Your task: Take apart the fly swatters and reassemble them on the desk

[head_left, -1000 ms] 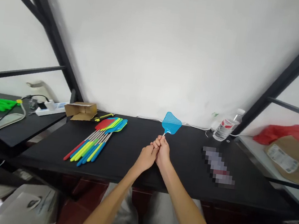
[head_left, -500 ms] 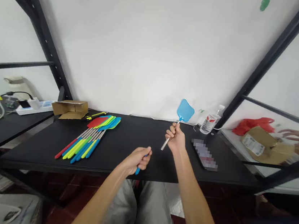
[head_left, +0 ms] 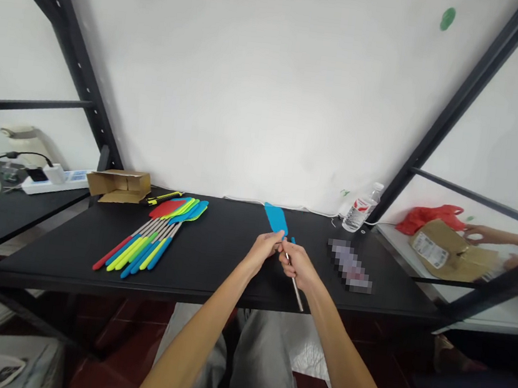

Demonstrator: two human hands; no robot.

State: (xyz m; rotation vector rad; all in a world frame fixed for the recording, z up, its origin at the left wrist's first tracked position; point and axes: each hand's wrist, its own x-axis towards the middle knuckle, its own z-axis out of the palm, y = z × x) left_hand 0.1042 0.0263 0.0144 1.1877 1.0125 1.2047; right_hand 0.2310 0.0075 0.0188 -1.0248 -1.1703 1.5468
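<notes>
A fly swatter with a blue head (head_left: 276,218) and a bare metal rod (head_left: 296,293) is in my two hands above the table. My left hand (head_left: 262,252) is closed, its thumb and fingertips at the neck just under the head. Closed around the rod just below is my right hand (head_left: 300,267), touching the left; the rod's end sticks out toward the table's front edge. A short blue piece (head_left: 293,240), which looks like the end of a handle, shows above my right hand; the rest of it is hidden behind the hands.
Several fly swatters (head_left: 150,237) in red, yellow-green and blue lie fanned at left. Behind them are an open cardboard box (head_left: 118,187) and a yellow-black cutter (head_left: 166,198). At right are a phone (head_left: 349,266) and a water bottle (head_left: 362,208). Another person's hand (head_left: 485,234) shows beyond the frame.
My hands have come together. The swatter head has moved left and lower, and the rod's free end now points down to the right. My left hand has moved up to the neck.
</notes>
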